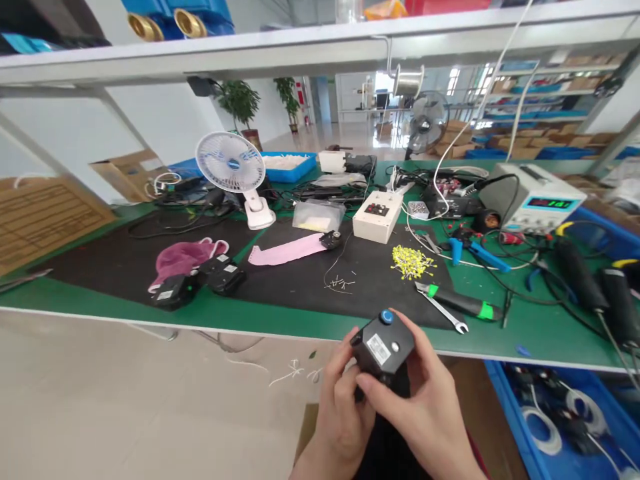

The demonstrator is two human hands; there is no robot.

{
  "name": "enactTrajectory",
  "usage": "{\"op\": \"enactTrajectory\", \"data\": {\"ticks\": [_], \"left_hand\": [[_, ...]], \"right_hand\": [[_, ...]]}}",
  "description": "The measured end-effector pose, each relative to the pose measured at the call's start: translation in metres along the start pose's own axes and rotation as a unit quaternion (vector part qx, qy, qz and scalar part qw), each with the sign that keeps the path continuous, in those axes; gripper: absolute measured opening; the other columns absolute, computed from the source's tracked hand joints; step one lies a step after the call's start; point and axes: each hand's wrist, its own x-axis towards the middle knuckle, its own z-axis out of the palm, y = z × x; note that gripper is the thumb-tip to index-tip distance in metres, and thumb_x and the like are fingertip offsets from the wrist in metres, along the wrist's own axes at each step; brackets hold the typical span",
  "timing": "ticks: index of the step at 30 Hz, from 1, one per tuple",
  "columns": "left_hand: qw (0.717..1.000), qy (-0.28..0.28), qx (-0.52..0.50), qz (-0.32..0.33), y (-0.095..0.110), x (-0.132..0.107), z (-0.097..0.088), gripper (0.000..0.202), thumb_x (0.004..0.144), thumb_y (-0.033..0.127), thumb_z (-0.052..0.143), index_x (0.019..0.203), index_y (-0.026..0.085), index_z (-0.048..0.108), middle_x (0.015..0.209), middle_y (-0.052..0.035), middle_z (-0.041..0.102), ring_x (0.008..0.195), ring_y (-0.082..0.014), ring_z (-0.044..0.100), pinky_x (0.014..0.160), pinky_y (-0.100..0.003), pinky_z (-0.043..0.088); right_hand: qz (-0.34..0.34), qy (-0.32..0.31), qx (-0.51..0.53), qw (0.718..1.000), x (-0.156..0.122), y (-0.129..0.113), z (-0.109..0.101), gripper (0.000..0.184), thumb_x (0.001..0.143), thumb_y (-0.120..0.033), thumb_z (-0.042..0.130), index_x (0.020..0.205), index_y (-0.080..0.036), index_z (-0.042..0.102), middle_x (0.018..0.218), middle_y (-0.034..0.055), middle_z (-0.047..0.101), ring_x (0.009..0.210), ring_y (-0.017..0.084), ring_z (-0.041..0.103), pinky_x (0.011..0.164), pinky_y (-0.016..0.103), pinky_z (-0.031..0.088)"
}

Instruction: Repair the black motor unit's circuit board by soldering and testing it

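Just off the bench's front edge, both hands hold a small black box [367, 357] with a white label, a blue round knob-like part on its upper end and a small white spot. My left hand [343, 400] is closed around its left side. My right hand [425, 393] grips the right side, with the thumb across the lower front. The underside is hidden by my fingers. On the bench beyond lie a utility knife [460, 301] with green tape and an open-end wrench [443, 310]. Short white wire bits [340, 283] lie on the black mat [280, 293].
Two black boxes [225, 273] rest by a purple cloth [183, 260] at left. Yellow-tipped parts [411, 261] lie in a pile at right. Behind stand a white fan [257, 210], a cream switch box [373, 227] and a power supply [533, 200]. A blue bin [510, 413] sits below right.
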Motion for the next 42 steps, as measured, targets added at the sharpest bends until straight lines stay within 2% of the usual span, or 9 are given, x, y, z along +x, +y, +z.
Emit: {"op": "enactTrajectory", "data": {"ticks": [5,11,16,20,23,25,28,34,42], "left_hand": [[0.986,0.006,0.095,0.139,0.014,0.019,-0.003,0.052,0.096,0.011,0.063,0.141,0.033,0.051,0.141,-0.0115,0.059,0.139,-0.0299,0.056,0.115,-0.051,0.051],[0.998,-0.052,-0.025,0.019,0.026,0.053,-0.006,0.061,0.094,0.032,0.073,0.148,0.030,0.045,0.152,-0.0141,0.052,0.143,-0.0330,0.052,0.119,-0.053,0.047],[0.989,-0.121,-0.076,-0.033,0.035,0.093,0.012,0.080,0.085,0.038,0.082,0.154,0.031,0.041,0.154,-0.0112,0.055,0.140,-0.0332,0.057,0.116,-0.047,0.050],[0.990,-0.120,-0.048,-0.049,0.038,0.112,0.023,0.066,0.088,0.035,0.077,0.148,0.031,0.049,0.143,-0.0068,0.065,0.127,-0.0291,0.067,0.109,-0.043,0.054],[0.993,-0.116,-0.010,0.010,0.043,0.115,0.028,0.067,0.086,0.028,0.077,0.148,0.032,0.051,0.140,-0.0044,0.066,0.124,-0.0269,0.068,0.111,-0.041,0.053],[0.992,-0.110,0.008,0.063,0.049,0.114,0.033,0.068,0.084,0.022,0.075,0.147,0.032,0.053,0.140,-0.0041,0.065,0.126,-0.0263,0.066,0.110,-0.038,0.052],[0.989,-0.097,0.012,0.109,0.057,0.113,0.045,0.068,0.082,0.014,0.071,0.146,0.029,0.054,0.143,-0.0055,0.061,0.130,-0.0262,0.063,0.112,-0.037,0.051],[0.980,-0.122,0.011,0.154,0.064,0.112,0.062,0.074,0.079,0.005,0.067,0.148,0.028,0.052,0.148,-0.0059,0.059,0.136,-0.0264,0.059,0.116,-0.040,0.049],[0.981,-0.118,0.000,0.156,0.064,0.109,0.062,0.063,0.086,0.015,0.074,0.145,0.027,0.054,0.145,-0.0083,0.060,0.135,-0.0262,0.059,0.115,-0.041,0.051]], "right_hand": [[-0.018,-0.015,-0.029,0.999,0.027,0.010,-0.029,0.072,0.084,-0.028,0.084,0.147,-0.031,0.049,0.141,0.0041,0.061,0.125,0.023,0.064,0.107,0.031,0.054],[-0.021,-0.048,-0.005,0.999,0.056,0.034,-0.042,0.073,0.084,-0.022,0.084,0.145,-0.029,0.045,0.144,0.0067,0.057,0.130,0.022,0.060,0.112,0.035,0.049],[-0.034,-0.081,-0.027,0.996,0.060,0.039,-0.043,0.077,0.083,-0.025,0.086,0.145,-0.028,0.041,0.148,0.0089,0.055,0.134,0.024,0.058,0.113,0.038,0.050],[-0.082,-0.106,-0.239,0.962,0.057,0.027,-0.091,0.076,0.087,-0.042,0.083,0.152,-0.031,0.045,0.159,0.0052,0.047,0.143,0.024,0.050,0.120,0.036,0.043],[-0.035,0.021,-0.394,0.918,0.064,0.021,-0.155,0.045,0.100,-0.061,0.062,0.132,-0.029,0.063,0.133,0.0029,0.067,0.117,0.020,0.066,0.101,0.031,0.054],[0.017,0.123,-0.450,0.884,0.076,0.025,-0.197,0.044,0.107,-0.059,0.047,0.118,-0.022,0.066,0.110,0.0078,0.073,0.098,0.023,0.069,0.088,0.035,0.054],[0.080,0.163,-0.526,0.831,0.098,0.039,-0.238,0.041,0.101,-0.060,0.057,0.097,-0.021,0.068,0.089,0.0071,0.072,0.083,0.027,0.067,0.075,0.036,0.046],[0.143,0.126,-0.589,0.786,0.121,0.062,-0.255,0.039,0.095,-0.056,0.070,0.094,-0.018,0.066,0.079,0.0027,0.068,0.076,0.021,0.064,0.073,0.032,0.047],[0.154,0.139,-0.561,0.802,0.108,0.053,-0.272,0.023,0.092,-0.040,0.070,0.087,-0.018,0.068,0.083,0.0060,0.071,0.078,0.023,0.066,0.079,0.036,0.049]]}}
